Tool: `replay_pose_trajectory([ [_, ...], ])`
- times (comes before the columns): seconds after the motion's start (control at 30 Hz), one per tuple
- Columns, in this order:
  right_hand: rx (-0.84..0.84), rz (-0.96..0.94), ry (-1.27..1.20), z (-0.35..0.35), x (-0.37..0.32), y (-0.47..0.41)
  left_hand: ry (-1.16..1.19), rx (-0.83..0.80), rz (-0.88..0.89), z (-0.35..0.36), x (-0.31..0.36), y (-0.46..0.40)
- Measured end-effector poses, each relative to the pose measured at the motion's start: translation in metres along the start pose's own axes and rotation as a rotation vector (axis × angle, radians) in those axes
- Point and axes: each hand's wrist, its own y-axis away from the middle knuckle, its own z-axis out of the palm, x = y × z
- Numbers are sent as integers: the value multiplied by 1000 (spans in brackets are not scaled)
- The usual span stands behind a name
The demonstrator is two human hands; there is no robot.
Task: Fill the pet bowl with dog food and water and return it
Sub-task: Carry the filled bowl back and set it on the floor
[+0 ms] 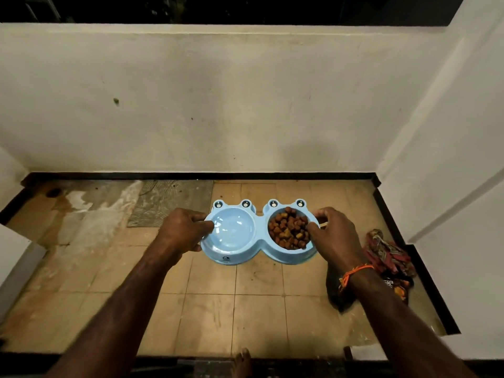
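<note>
Head view: tan tile floor [259, 317], white wall [218, 105]; left hand [185, 230] & right hand [335, 238] grip blue twin pet bowl [260, 241], kibble [289, 227] in right cup, water in left.

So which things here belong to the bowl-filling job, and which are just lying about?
Belongs to the job:
- blue double pet bowl, held at both ends
- dog food in its right well
- left hand, right hand
- dark printed bag, probably the food bag

Just lying about:
- patterned cloth
- grey mat
</note>
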Motion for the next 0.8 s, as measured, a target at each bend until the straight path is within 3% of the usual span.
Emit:
replay_pose_trajectory([
  [0.33, -48, 59, -37, 48, 14, -109, -3, -37, -38, 24, 19, -121],
  [0.8, -110, 63, -97, 169, 95, -309, 47, -39, -90, 115, -3, -341],
])
